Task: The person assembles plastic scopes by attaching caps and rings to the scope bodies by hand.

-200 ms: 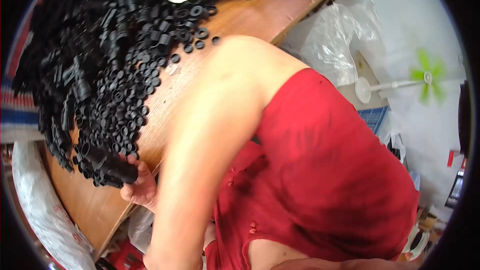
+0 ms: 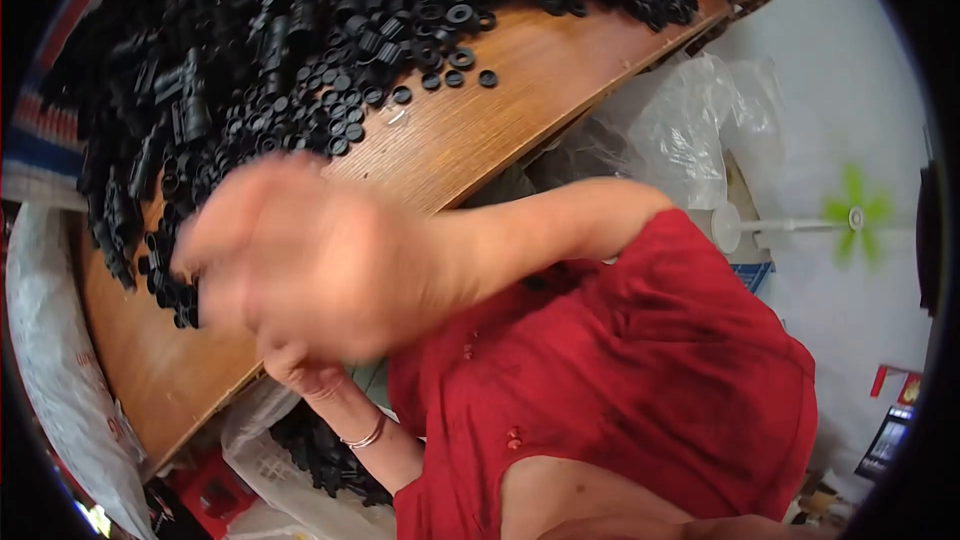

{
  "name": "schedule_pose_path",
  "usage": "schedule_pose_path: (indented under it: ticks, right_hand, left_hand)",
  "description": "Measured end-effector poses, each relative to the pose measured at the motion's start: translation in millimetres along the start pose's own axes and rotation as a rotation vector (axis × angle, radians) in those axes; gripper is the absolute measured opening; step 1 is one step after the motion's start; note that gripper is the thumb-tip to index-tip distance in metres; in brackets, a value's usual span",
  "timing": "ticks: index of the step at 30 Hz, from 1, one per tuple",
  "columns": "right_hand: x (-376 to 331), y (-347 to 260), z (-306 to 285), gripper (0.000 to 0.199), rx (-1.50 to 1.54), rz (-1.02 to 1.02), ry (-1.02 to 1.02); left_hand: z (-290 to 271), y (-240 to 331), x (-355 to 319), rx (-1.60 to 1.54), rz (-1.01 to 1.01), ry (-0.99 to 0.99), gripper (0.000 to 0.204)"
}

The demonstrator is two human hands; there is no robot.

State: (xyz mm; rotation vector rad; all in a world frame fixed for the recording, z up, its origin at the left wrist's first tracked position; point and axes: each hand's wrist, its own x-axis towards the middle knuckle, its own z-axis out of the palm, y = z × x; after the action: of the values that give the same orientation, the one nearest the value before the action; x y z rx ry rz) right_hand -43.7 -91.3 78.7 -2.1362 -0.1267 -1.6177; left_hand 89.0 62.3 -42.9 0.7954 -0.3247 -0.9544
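The right hand [image 2: 300, 260], blurred and open-looking, has swung up across the view, hiding most of the left hand [image 2: 305, 370] at the wooden surface's [image 2: 470, 140] near edge; its grip cannot be told. The black ring pile [image 2: 250, 70] stays heaped at the far side.

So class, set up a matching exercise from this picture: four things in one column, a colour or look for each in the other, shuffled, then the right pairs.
Things:
1. rings
2. table
3. fan
4. right hand

Looks:
A. green
B. motion-blurred
C. black, heaped
D. brown wood

Pairs: 1-C, 2-D, 3-A, 4-B
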Motion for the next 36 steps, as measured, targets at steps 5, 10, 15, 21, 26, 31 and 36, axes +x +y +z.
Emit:
schedule_pose_path:
  ticks: [5, 10, 15, 21, 26, 31, 36]
  right_hand:
    - [-34.6, 9.8, -50.8, 0.026, 0.547, 1.019, -0.124]
    - [-49.5, 30.1, -73.2, 0.02, 0.768, 1.107, -0.088]
    - [-51.3, 22.3, -79.5, 0.026, 0.888, 1.273, -0.09]
    - [-69.1, 28.5, -79.0, 0.039, 1.05, 1.257, -0.091]
    - [-73.4, 23.9, -78.2, 0.038, 0.94, 1.286, -0.06]
    - [-67.7, 23.0, -80.8, 0.034, 0.977, 1.343, -0.077]
    - [-56.8, 63.8, -97.9, 0.022, 0.083, 0.987, -0.195]
  left_hand:
    - [53.5, -28.0, -9.9, 0.001, -0.104, -0.188, 0.092]
    - [83.6, -32.1, -3.3, -0.314, -0.419, -0.325, 0.088]
    - [101.4, -41.3, -4.3, -0.234, -0.47, -0.345, 0.08]
    - [90.9, -49.5, 0.7, -0.433, -0.605, -0.419, 0.082]
    - [95.7, -45.7, -8.2, -0.144, -0.501, -0.334, 0.081]
    - [103.5, -45.0, -10.7, -0.196, -0.543, -0.34, 0.081]
    - [92.5, -52.1, -8.9, -0.174, -0.57, -0.38, 0.08]
